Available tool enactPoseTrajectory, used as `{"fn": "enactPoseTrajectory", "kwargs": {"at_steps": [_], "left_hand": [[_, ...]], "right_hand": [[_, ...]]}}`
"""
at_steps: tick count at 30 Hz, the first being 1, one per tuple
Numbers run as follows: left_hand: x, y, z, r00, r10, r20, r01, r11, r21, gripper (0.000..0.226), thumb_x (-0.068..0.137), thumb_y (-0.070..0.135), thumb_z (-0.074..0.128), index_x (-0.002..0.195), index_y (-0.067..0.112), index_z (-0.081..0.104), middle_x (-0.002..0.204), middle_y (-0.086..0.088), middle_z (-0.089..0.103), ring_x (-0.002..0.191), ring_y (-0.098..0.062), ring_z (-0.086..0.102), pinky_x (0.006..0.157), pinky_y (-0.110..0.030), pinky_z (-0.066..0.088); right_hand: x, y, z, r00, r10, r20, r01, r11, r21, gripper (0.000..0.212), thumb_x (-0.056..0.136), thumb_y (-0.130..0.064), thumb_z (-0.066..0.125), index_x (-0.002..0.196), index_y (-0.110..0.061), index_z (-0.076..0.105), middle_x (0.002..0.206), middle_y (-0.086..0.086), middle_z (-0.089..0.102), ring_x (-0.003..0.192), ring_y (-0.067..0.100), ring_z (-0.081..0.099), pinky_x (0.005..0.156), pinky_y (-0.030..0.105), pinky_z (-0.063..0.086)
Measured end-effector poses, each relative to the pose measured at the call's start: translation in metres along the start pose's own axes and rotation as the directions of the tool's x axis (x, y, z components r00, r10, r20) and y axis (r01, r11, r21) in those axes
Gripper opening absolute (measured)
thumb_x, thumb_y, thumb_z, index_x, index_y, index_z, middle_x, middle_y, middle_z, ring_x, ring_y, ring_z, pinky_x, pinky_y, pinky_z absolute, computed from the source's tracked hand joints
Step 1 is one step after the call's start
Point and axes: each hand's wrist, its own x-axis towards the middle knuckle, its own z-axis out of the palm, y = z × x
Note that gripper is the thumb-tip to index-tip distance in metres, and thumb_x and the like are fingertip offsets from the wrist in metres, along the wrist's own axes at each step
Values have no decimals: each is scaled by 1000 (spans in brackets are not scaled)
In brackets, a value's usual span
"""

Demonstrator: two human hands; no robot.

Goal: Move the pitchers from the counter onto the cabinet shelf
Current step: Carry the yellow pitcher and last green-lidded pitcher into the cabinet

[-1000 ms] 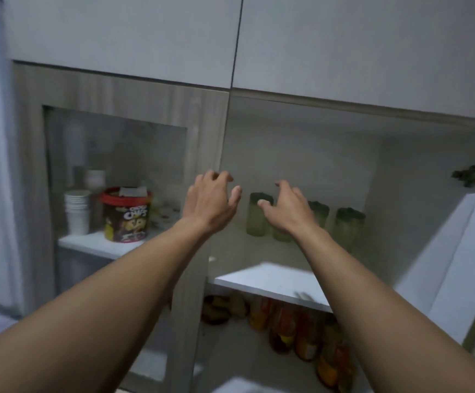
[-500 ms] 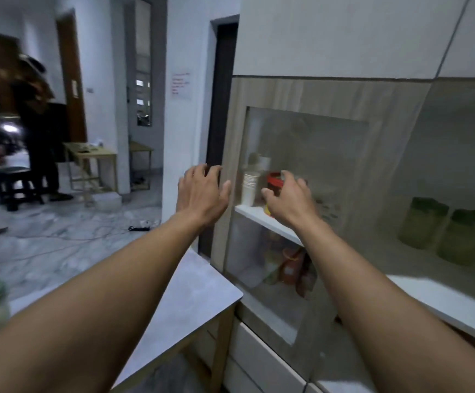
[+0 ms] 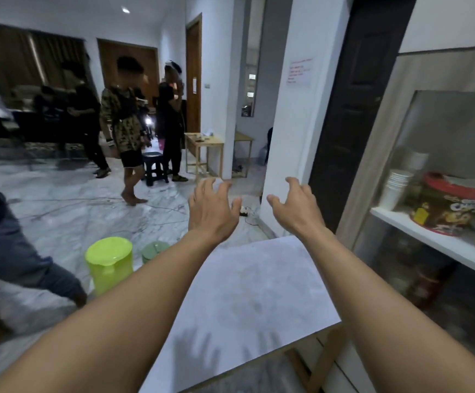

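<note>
fingers [image 3: 206, 185] of the left hand [image 3: 212, 211] are spread wide and hold nothing; those of the right hand [image 3: 295, 207] are spread the same way, also bare. both arms reach forward from six o'clock, hands side by side and apart, held in the air above the far edge of the counter [image 3: 247, 290].

the counter is a pale grey slab with a light wood edge, running from the middle toward five o'clock, with faint finger shadows near its close edge. a lime pitcher [image 3: 109, 263] stands upright at eight o'clock, just left of the left forearm; a duller green pitcher [image 3: 154, 251] sits just beside it, partly hidden by that arm. whether they stand on the counter or on something lower, the view does not settle.

at three o'clock a cabinet [image 3: 383, 154] with a glass door shows a white shelf [image 3: 440, 245] bearing stacked cups [image 3: 396, 188] and a red-lidded tub [image 3: 452, 202]. a dark door [image 3: 352, 109] stands at one o'clock. beyond lies marble floor [image 3: 60, 211] with cables, a black stool [image 3: 155, 168], a wooden table [image 3: 203, 150], and several people [image 3: 122, 123] standing at ten to eleven o'clock. a blurred sleeve [image 3: 17, 259] crosses at nine o'clock.
</note>
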Motion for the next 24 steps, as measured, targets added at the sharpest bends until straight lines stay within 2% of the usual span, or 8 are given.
{"fn": "enactPoseTrajectory", "kwargs": {"at_steps": [7,14,19,24], "left_hand": [[-19,-110,-16,988,-154,-21,155,987,48,47,94,47,44,135,24,50,145,-10,40,138,-30,29,110,-53,27],[-40,-191,-11,943,-325,-70,331,938,101,45,94,45,47,134,25,51,143,-7,43,136,-29,33,110,-47,27],[-67,-230,5,881,-471,-46,473,878,78,49,93,43,50,136,24,44,138,-7,46,125,-31,42,102,-46,35],[-88,-271,29,786,-616,-44,618,786,27,63,91,44,54,145,20,32,144,-9,39,131,-34,36,105,-48,35]], "right_hand": [[2,-69,99,987,-82,135,72,995,73,62,98,-48,50,149,-16,34,147,16,40,135,36,40,106,51,41],[-2,-101,194,942,-167,292,138,983,117,62,98,-48,49,150,-19,33,150,14,38,136,36,39,105,51,41],[-4,-103,248,918,-213,334,157,970,187,56,101,-45,46,148,-16,38,144,14,45,131,36,45,103,50,43],[-8,-101,306,876,-237,419,145,960,240,52,99,-39,50,144,-16,40,140,14,47,128,35,48,101,50,45]]}}
